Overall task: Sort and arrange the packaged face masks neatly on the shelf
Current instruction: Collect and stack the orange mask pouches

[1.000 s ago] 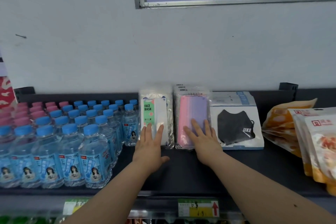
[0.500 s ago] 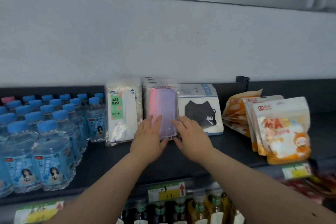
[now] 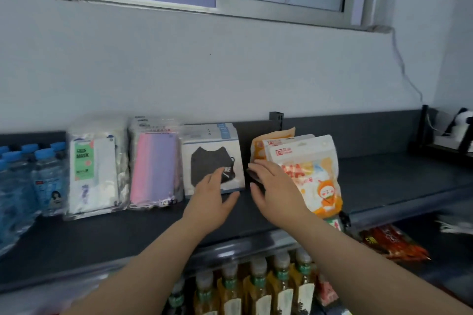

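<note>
Left hand (image 3: 212,197) lies open, fingers straight on the box (image 3: 207,158); right hand (image 3: 273,186), open too, is at the box's right edge, in front of the snack bags (image 3: 309,161). The box stands on the shelf (image 3: 384,186) beside the pink pack (image 3: 153,169); a careless shove could tip that pack or the snack bags.

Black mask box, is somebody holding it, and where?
No grip. The left hand touches the black mask box on its lower front, fingers straight; the right hand hovers open beside it.
</note>
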